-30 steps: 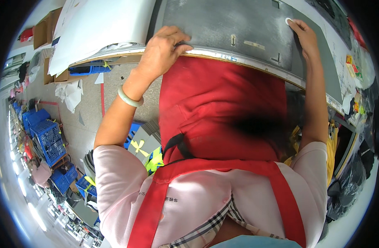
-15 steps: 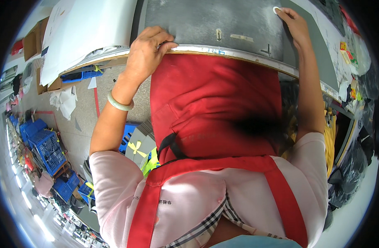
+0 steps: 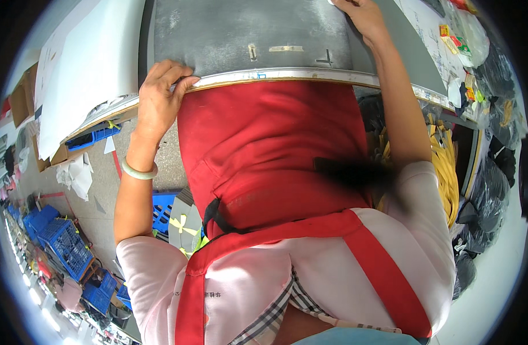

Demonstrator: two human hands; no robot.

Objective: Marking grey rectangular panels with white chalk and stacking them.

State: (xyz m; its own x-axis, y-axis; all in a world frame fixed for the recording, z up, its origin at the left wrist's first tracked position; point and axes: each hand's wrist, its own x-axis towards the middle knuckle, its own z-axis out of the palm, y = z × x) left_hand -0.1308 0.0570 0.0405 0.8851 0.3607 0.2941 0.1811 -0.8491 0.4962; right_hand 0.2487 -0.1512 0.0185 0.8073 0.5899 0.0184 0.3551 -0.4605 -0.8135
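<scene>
At the near edge of a dark grey sheet [image 3: 235, 34] with pale smudges, my left hand [image 3: 163, 92] is closed, thumb against bent fingers. What lies between those fingertips, if anything, is hidden. Farther up and to the right, my right hand [image 3: 362, 20] pinches a small white disc [image 3: 332, 2] against the sheet's far right part. The picture's top edge cuts most of that disc off. Short tape strips [image 3: 286, 49] and a black angle mark [image 3: 326, 57] show on the sheet near its front edge.
A large white sheet [image 3: 91, 52] curls over the table's left side. Blue crates [image 3: 68, 244] stand on the floor to the left. At the right are yellow strips [image 3: 442, 172] and black plastic bags [image 3: 485, 215]. A red apron [image 3: 270, 132] hangs before the table edge [image 3: 287, 75].
The whole view has shifted, so table and hands sit farther left. My right hand and the white disc now reach the top edge of the picture. My left hand stays at the sheet's near edge.
</scene>
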